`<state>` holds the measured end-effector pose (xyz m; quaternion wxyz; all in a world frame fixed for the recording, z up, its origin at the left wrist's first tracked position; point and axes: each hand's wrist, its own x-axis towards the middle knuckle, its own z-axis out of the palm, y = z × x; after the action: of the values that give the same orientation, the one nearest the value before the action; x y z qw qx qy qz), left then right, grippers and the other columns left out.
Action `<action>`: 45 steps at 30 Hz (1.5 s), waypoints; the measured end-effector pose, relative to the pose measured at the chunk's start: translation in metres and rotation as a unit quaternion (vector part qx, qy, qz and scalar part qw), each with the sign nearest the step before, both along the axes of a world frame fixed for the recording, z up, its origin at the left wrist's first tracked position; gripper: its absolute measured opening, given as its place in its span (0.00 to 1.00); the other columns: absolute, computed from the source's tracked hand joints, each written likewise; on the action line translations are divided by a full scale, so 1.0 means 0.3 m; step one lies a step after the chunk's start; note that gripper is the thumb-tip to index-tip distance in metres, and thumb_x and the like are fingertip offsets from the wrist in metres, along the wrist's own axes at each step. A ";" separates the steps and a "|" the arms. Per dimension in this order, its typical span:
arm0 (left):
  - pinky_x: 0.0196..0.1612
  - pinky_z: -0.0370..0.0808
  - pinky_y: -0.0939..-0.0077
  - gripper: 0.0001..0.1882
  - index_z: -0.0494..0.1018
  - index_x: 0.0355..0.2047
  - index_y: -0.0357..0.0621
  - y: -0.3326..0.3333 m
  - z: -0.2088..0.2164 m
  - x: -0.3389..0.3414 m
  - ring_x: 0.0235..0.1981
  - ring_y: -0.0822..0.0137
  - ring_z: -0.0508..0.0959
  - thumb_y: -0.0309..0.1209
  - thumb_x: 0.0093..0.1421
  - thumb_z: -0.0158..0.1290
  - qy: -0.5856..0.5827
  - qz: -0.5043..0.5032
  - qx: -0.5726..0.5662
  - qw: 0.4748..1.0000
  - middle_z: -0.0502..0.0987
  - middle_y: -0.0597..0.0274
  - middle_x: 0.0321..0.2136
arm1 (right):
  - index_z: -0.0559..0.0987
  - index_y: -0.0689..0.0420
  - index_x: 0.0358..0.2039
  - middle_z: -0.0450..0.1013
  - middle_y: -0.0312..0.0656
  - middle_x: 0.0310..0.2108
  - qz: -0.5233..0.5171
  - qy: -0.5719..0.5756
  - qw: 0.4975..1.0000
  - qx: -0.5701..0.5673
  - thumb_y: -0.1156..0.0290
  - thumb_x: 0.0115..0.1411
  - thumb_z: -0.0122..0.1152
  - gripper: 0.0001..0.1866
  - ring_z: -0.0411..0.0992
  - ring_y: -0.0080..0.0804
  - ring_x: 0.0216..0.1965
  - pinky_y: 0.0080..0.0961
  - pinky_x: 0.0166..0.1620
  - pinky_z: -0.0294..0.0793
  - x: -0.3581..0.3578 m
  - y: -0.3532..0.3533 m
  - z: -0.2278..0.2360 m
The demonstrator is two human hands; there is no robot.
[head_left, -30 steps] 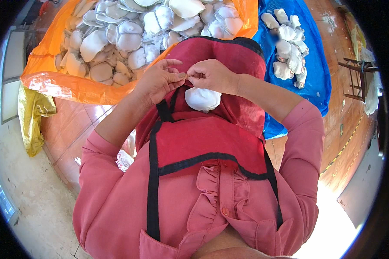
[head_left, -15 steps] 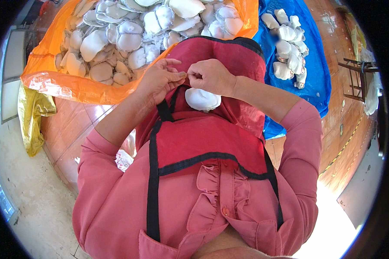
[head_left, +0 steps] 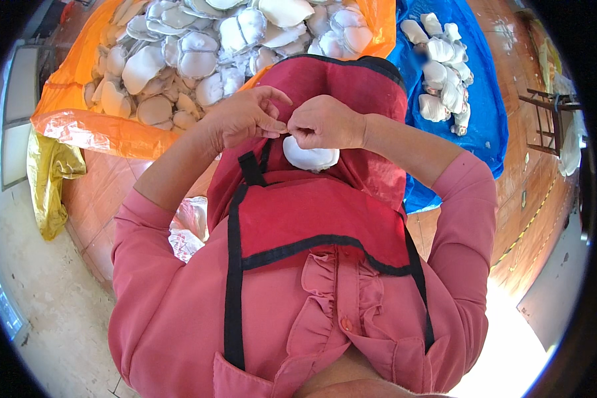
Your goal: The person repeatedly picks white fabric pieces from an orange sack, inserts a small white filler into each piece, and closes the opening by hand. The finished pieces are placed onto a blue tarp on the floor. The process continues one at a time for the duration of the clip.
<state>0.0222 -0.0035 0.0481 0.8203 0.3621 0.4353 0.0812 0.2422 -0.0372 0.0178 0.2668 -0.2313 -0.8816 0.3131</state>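
My left hand [head_left: 249, 119] and my right hand [head_left: 326, 123] meet over my lap, fingertip to fingertip. Thumb and forefinger of the left are brought together beside the right hand's fingers, while its other fingers are loosely bent. The right hand is closed in a pinch, its knuckles upward. Whatever passes between the fingertips is too small to make out. Just below the right hand, a rounded white pad [head_left: 310, 156] rests on my red apron [head_left: 318, 215], its upper edge partly covered by that hand.
Beyond my knees at the left lies an orange sheet [head_left: 79, 129] heaped with white pads [head_left: 198, 56]. Farther right, a blue sheet [head_left: 487, 126] bears bundled white pads [head_left: 452, 93]. A yellow bag [head_left: 46, 179] sits at far left, a brown wooden stool [head_left: 544, 123] at far right.
My left hand has shifted slightly up and its forefinger has straightened, with the left elbow swinging outward. My right hand has dropped a little. The pad on my lap stays put.
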 end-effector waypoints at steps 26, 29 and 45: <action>0.44 0.79 0.74 0.21 0.67 0.50 0.39 -0.032 -0.013 0.030 0.34 0.70 0.77 0.16 0.56 0.56 0.003 0.166 0.018 0.986 0.71 0.67 0.33 | 0.78 0.63 0.31 0.74 0.46 0.23 -0.144 0.004 0.959 -0.242 0.71 0.55 0.58 0.08 0.74 0.32 0.24 0.28 0.30 0.72 0.000 -0.016 0.010; 0.43 0.79 0.76 0.22 0.67 0.50 0.38 -0.037 -0.022 0.027 0.33 0.70 0.77 0.16 0.55 0.56 0.017 0.142 0.038 0.989 0.71 0.67 0.32 | 0.78 0.61 0.29 0.74 0.47 0.23 -0.117 -0.040 0.979 -0.160 0.71 0.53 0.59 0.07 0.74 0.37 0.25 0.30 0.30 0.73 0.004 -0.009 0.020; 0.45 0.76 0.71 0.27 0.66 0.57 0.43 -0.028 -0.055 0.051 0.40 0.67 0.78 0.18 0.56 0.57 -0.289 0.092 -0.118 0.946 0.75 0.61 0.44 | 0.76 0.59 0.42 0.72 0.34 0.29 -0.221 0.304 0.797 -0.473 0.66 0.70 0.49 0.11 0.70 0.20 0.29 0.16 0.33 0.71 0.177 -0.075 0.059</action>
<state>0.0376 -0.0118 0.0317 0.9366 0.1823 0.2178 0.2052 0.2951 -0.0596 0.0355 0.4408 -0.4102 -0.4220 0.6777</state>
